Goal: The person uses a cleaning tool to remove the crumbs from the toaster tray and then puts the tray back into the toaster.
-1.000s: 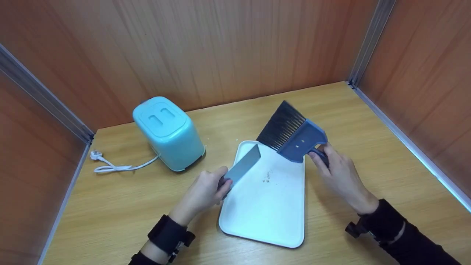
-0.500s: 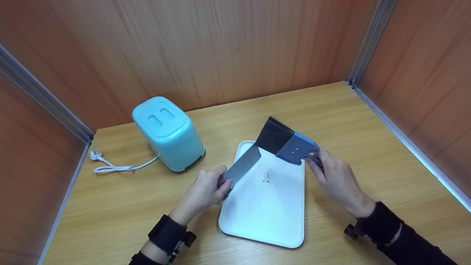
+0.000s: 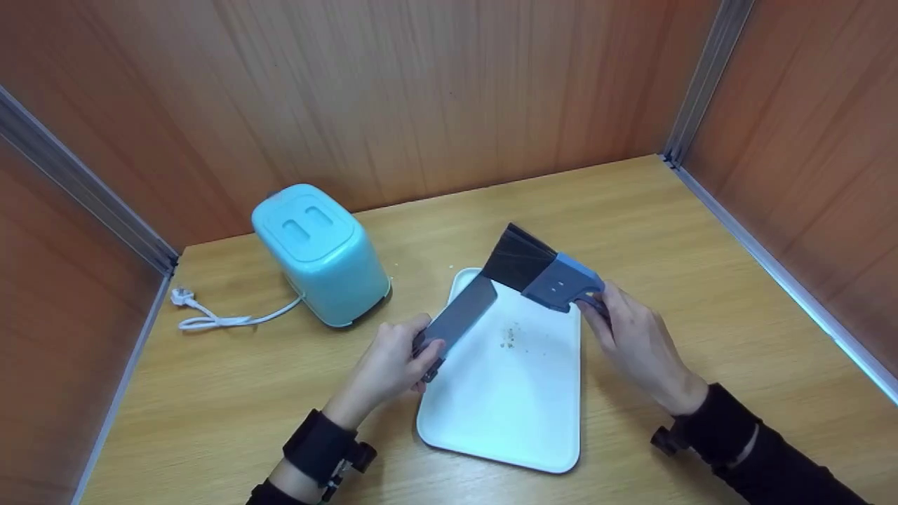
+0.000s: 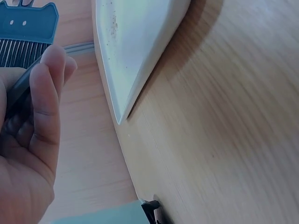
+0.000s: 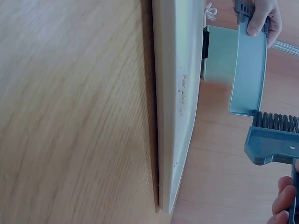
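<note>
A white tray (image 3: 505, 393) lies flat on the wooden tabletop (image 3: 701, 280), and everything else sits around it. The left hand (image 3: 393, 365) is at the tray's left edge, fingers curled round the handle of a grey-blue dustpan (image 3: 463, 314) whose flat blade slants up and over the tray's far left corner. The right hand (image 3: 635, 340) is at the tray's right edge — its fingers wrapped round the handle of a blue hand brush (image 3: 544, 273), whose black bristles point toward the tray's far end and meet the tip of the dustpan blade there. A small scatter of brown crumbs (image 3: 510, 335) lies on the tray's surface, just on the near side of the brush and dustpan, between the two hands. To the left of the tray and further back stands a turquoise toaster (image 3: 319, 252) — its white power cord (image 3: 217, 319) trails away from the tray across the tabletop, ending in a plug.
</note>
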`<state>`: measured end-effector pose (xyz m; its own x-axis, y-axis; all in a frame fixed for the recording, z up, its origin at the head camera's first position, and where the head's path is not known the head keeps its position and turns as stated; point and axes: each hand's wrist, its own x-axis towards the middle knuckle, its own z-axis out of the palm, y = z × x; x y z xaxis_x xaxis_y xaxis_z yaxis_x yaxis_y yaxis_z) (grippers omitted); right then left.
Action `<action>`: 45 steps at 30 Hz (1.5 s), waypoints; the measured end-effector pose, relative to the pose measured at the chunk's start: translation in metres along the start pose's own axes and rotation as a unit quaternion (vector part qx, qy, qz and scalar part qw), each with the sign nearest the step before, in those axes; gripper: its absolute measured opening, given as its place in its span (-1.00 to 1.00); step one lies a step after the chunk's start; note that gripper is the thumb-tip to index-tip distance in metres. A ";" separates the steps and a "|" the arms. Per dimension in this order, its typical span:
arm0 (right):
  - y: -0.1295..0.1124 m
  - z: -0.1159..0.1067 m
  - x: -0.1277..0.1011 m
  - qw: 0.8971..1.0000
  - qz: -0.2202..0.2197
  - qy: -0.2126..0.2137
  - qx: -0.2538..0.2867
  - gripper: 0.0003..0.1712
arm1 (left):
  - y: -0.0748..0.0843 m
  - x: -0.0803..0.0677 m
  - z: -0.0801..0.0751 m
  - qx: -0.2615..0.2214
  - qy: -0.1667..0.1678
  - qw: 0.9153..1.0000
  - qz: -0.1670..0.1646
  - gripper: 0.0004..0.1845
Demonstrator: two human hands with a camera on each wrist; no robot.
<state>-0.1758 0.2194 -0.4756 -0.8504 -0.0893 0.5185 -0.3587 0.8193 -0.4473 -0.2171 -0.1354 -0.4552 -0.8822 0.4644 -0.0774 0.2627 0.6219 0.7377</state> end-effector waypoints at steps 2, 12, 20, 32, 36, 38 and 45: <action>0.000 0.001 0.000 1.000 -0.001 -0.006 -0.006 -0.76 | 0.001 0.000 0.000 -0.003 -0.002 1.000 0.003 -0.95; 0.007 -0.003 -0.003 0.997 -0.023 -0.044 -0.063 -0.83 | 0.004 0.001 -0.001 0.031 0.002 1.000 -0.006 -0.92; 0.005 -0.008 -0.001 0.997 -0.048 -0.007 -0.068 -0.82 | 0.003 0.001 0.001 0.071 0.009 0.997 -0.006 -0.91; 0.011 -0.005 -0.004 0.991 -0.090 -0.024 -0.097 -0.80 | 0.002 0.000 0.002 0.050 0.031 0.998 0.026 -0.92; 0.009 -0.010 -0.001 0.993 -0.089 -0.008 -0.082 -0.80 | 0.003 0.000 0.002 0.053 0.030 0.998 0.010 -0.93; 0.007 -0.011 0.001 0.992 -0.092 0.004 -0.081 -0.78 | 0.003 0.000 0.002 0.049 0.026 0.998 0.005 -0.92; 0.007 -0.005 0.002 0.990 -0.098 0.002 -0.097 -0.74 | 0.005 0.001 0.003 0.030 0.007 1.000 -0.005 -0.85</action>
<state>-0.1778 0.2279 -0.4744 -0.7695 -0.2561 0.5851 -0.4366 0.8795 -0.1892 -0.2149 -0.1299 -0.4535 -0.8901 0.4497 -0.0741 0.2773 0.6634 0.6950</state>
